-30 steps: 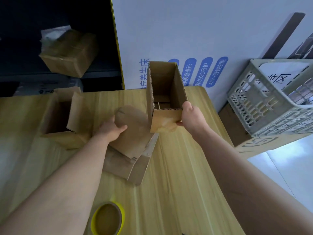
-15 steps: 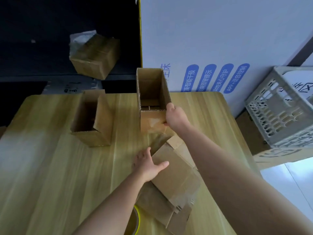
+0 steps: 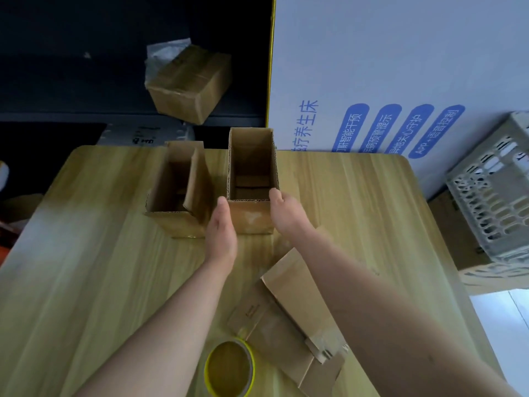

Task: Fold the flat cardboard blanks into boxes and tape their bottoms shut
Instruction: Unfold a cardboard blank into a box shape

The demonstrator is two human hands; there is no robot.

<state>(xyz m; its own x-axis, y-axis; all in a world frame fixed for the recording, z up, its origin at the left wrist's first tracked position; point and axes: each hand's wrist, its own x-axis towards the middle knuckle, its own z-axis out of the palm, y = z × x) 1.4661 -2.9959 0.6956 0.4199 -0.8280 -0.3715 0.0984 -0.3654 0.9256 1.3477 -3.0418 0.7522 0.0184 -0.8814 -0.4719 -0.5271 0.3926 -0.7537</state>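
The open box (image 3: 252, 217) is standing at the desk's (image 3: 86, 267) 12 o'clock edge. The left hand (image 3: 221, 233) is pressing flat-fingered on its 9 o'clock side, and the right hand (image 3: 286, 214) is gripping its 3 o'clock corner.

Two long bare forearms, unsleeved, ending in bare left grip (image 3: 221, 233) and right grip (image 3: 286, 214).

Both forearms are bare and reach forward, converging toward the middle of my view.

Left hand (image 3: 221, 227): set on edge with the thumb side up, palm turned inward to the right, fingers straight and held together.

Right hand (image 3: 286, 210): slightly farther forward, palm turned inward to the left, facing the other. The thumb is extended at the front. The fingers are largely hidden, so I cannot tell whether they curl.

The hands are apart and do not touch each other.
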